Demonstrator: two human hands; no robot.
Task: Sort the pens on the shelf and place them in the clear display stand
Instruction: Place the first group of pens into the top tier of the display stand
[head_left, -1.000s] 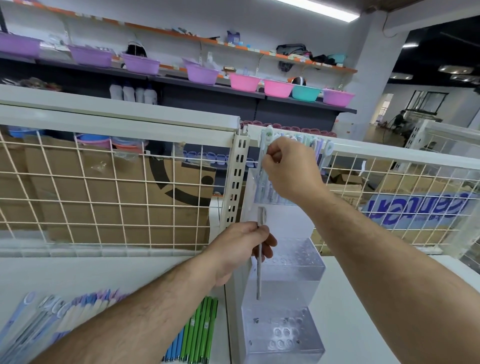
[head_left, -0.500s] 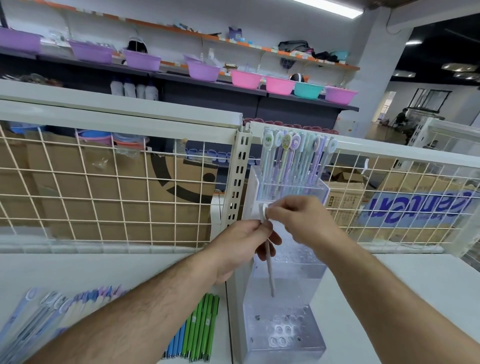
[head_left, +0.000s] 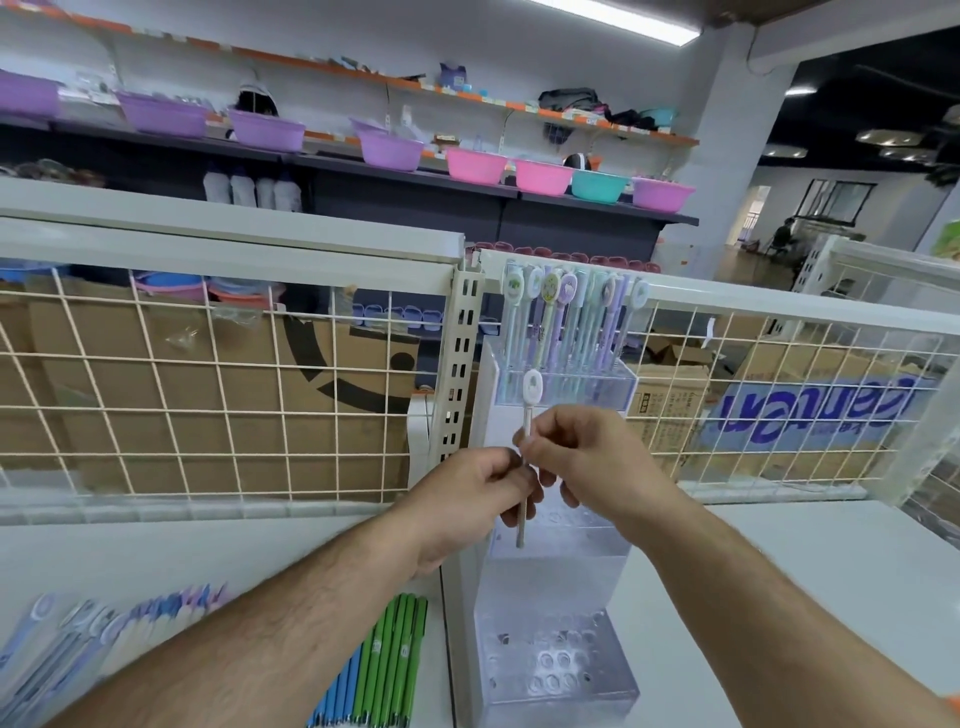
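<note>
A thin white pen (head_left: 525, 431) with an oval charm on top stands upright between my hands, in front of the clear display stand (head_left: 556, 670). My left hand (head_left: 467, 499) grips its lower shaft. My right hand (head_left: 587, 457) pinches the shaft just below the charm. The stand's top tier holds several pastel pens with charm tops (head_left: 566, 317). Its middle and lower tiers show empty holes. On the white shelf (head_left: 156, 561) at lower left lie several pale blue and purple pens (head_left: 104, 634) and a row of green and blue pens (head_left: 384, 665).
A white wire grid fence (head_left: 208, 395) backs the shelf, with a slotted upright post (head_left: 460, 364) beside the stand. Cardboard boxes sit behind the grid. Coloured plastic basins line dark shelves on the far wall.
My right hand came down from the pens in the top tier and now pinches the white pen that my left hand holds. The pen has risen a little.
</note>
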